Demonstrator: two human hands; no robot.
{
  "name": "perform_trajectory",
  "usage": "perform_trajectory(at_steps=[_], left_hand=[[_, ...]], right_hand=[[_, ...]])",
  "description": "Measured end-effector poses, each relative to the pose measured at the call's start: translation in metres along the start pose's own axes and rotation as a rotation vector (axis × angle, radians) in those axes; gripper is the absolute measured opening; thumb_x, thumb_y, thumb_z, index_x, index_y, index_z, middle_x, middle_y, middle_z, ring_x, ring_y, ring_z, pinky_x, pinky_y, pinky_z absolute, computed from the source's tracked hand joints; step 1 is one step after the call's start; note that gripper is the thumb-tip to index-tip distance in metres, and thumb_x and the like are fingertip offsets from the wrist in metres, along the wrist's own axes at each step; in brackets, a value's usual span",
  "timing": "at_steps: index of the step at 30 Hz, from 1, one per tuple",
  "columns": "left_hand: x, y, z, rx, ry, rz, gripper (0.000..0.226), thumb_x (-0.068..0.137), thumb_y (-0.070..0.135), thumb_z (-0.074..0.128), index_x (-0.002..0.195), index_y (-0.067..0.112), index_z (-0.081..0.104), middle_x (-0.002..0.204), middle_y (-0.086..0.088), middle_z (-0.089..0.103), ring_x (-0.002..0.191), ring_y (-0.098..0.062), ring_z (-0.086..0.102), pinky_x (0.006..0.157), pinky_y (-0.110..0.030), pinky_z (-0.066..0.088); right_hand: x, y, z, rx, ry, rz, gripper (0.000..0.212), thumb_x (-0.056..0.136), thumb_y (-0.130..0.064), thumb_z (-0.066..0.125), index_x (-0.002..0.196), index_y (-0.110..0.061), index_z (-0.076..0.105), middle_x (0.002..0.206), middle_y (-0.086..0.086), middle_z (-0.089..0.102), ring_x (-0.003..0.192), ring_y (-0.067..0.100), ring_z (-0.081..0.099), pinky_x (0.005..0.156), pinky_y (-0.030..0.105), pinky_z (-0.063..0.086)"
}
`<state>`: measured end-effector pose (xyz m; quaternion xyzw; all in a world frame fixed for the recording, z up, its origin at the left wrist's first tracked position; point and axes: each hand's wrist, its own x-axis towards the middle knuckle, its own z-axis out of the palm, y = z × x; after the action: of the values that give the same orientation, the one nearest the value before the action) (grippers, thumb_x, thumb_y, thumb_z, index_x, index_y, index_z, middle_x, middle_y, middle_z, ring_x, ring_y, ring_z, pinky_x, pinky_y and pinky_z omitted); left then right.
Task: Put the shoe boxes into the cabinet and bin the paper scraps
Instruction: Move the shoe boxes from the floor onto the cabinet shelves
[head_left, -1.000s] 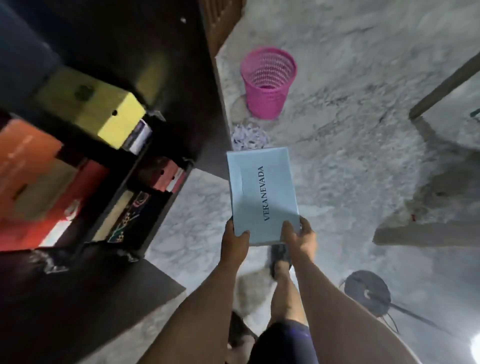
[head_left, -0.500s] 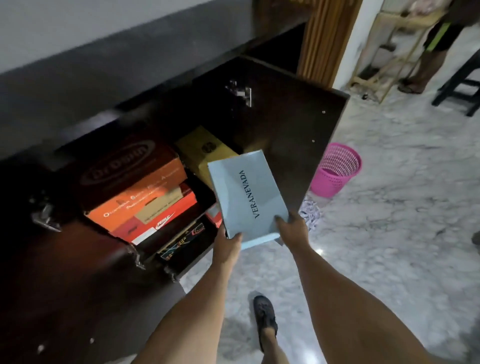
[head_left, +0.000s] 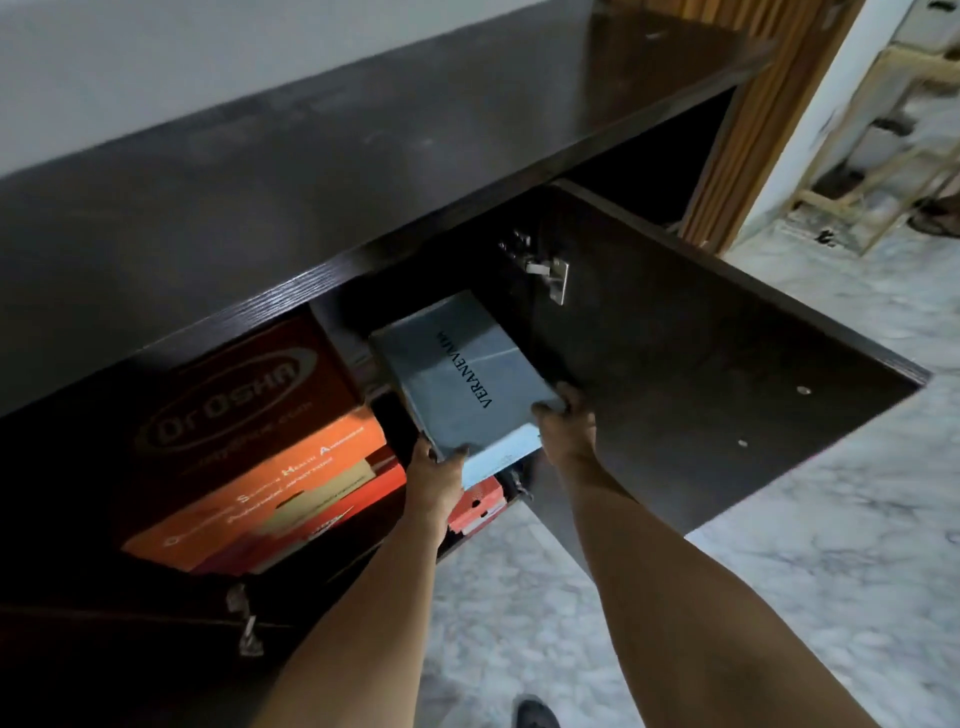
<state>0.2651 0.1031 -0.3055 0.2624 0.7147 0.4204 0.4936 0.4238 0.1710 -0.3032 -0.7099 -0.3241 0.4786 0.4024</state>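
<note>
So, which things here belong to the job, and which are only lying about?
Job:
- pale blue shoe box, gripped by left hand and right hand
- cabinet
- orange shoe box
- small red box

Lying about:
- wooden rack
- black shoe

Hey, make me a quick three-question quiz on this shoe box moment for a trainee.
1. True or false: both hands hold the blue box.
2. Which box sits left of the blue box in the cabinet? A) orange box B) green box C) white box
3. Fill in: the right cabinet door is ____.

Key:
1. True: left hand and right hand grip its near corners.
2. A, the orange box.
3. Open.
</note>
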Motion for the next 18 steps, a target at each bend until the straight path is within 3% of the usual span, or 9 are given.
perform_trajectory(at_steps=[3,5,7,8,10,12,15,18], left_hand=[[0.021,0.001,0.01,-0.035,0.046,0.02,0.053,0.083,0.014,0.081,0.127,0.023,0.052,0.124,-0.008,0.067,0.111,-0.027,0.064,0.098,-0.045,0.056],[0.031,0.001,0.01,-0.016,0.082,0.048,0.059,0.084,0.003,0.078,0.135,0.012,0.05,0.124,-0.01,0.067,0.109,-0.024,0.065,0.088,-0.029,0.06],[0.039,0.005,0.007,-0.002,0.09,0.071,0.057,0.086,-0.002,0.075,0.136,0.006,0.049,0.123,-0.009,0.067,0.109,-0.022,0.064,0.075,-0.013,0.057],[0.044,0.005,0.006,0.004,0.097,0.082,0.056,0.087,-0.001,0.075,0.136,0.006,0.05,0.124,-0.009,0.068,0.112,-0.022,0.064,0.079,-0.012,0.055],[0.051,0.008,0.003,0.043,0.114,0.111,0.055,0.086,0.005,0.078,0.135,0.007,0.053,0.123,-0.008,0.07,0.116,-0.022,0.065,0.096,-0.025,0.053],[0.057,0.01,0.0,0.06,0.126,0.112,0.053,0.087,0.01,0.078,0.134,0.008,0.055,0.119,-0.005,0.07,0.114,-0.021,0.066,0.1,-0.03,0.05],[0.062,0.018,-0.005,0.094,0.142,0.129,0.049,0.089,0.015,0.077,0.132,0.01,0.056,0.113,0.001,0.069,0.107,-0.017,0.064,0.096,-0.029,0.049],[0.065,0.026,-0.011,0.155,0.125,0.102,0.05,0.091,0.022,0.075,0.132,0.006,0.053,0.113,0.001,0.066,0.109,-0.017,0.061,0.093,-0.027,0.046]], right_hand=[[0.022,0.002,0.022,0.088,0.026,0.0,0.047,0.084,-0.005,0.068,0.13,-0.017,0.067,0.107,0.009,0.074,0.094,0.029,0.07,0.081,0.032,0.055],[0.028,0.008,0.031,0.092,0.026,-0.014,0.045,0.085,-0.003,0.067,0.128,-0.016,0.068,0.104,0.007,0.074,0.089,0.024,0.07,0.071,0.023,0.054],[0.034,0.013,0.04,0.124,0.028,-0.018,0.043,0.083,-0.008,0.07,0.126,-0.015,0.069,0.107,0.005,0.077,0.092,0.022,0.073,0.074,0.023,0.058],[0.038,0.016,0.046,0.156,0.032,-0.009,0.044,0.08,-0.013,0.073,0.124,-0.018,0.071,0.109,0.005,0.078,0.095,0.023,0.074,0.081,0.03,0.061],[0.064,0.035,0.061,0.233,0.038,0.014,0.053,0.067,-0.03,0.078,0.119,-0.023,0.073,0.108,0.001,0.079,0.097,0.022,0.076,0.088,0.044,0.062],[0.082,0.045,0.075,0.273,0.037,0.039,0.066,0.056,-0.044,0.077,0.119,-0.024,0.073,0.11,-0.003,0.078,0.099,0.02,0.076,0.088,0.047,0.062],[0.078,0.028,0.085,0.293,0.025,0.073,0.065,0.058,-0.044,0.079,0.118,-0.021,0.074,0.111,-0.004,0.078,0.101,0.021,0.075,0.09,0.048,0.061],[0.067,0.006,0.09,0.296,0.039,0.072,0.055,0.068,-0.033,0.081,0.119,-0.015,0.074,0.108,-0.001,0.077,0.101,0.026,0.074,0.091,0.049,0.061]])
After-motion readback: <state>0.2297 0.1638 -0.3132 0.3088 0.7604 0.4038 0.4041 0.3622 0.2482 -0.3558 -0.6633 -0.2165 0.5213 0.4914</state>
